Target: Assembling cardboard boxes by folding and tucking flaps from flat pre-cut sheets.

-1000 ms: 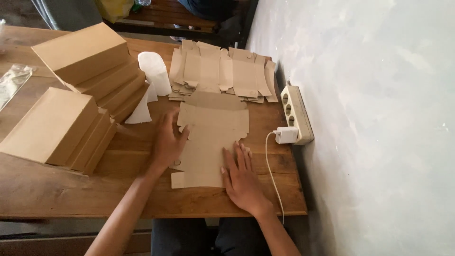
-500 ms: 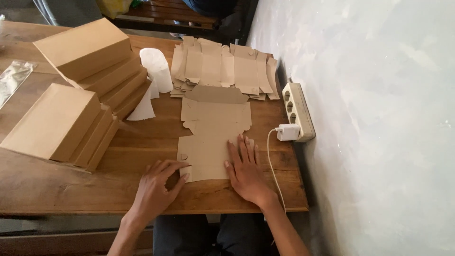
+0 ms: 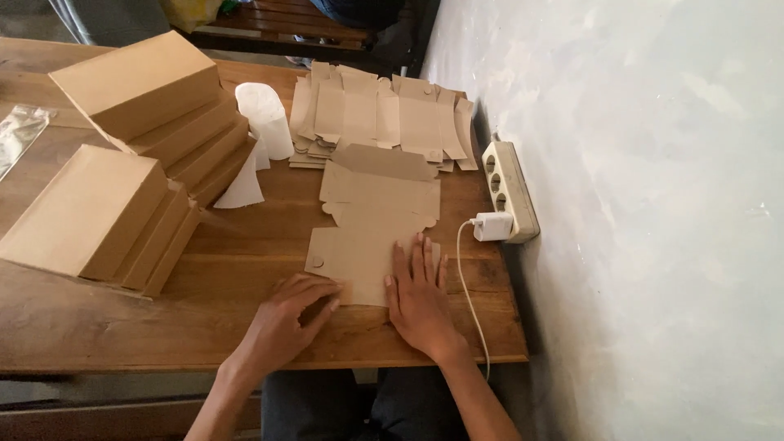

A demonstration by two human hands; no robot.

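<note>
Cardboard blank (image 3: 377, 219), flat and unfolded, lies at centre frame on the wooden table (image 3: 245, 327). Right hand (image 3: 418, 296) presses open-palmed on its near right corner, fingers spread, gripping nothing. Left hand (image 3: 287, 322) curls at the near left edge, fingertips touching the flap, not clamped. Judgement: folding cleanly calls for holding the panel flat and lifting along the crease. Finished boxes (image 3: 122, 171) stand upper left; spare blanks (image 3: 384, 118) lie at upper centre.

Bare forearms without sleeves, left hand (image 3: 290, 321), right hand (image 3: 419, 300), no rings, dark trousers (image 3: 359, 404)
</note>
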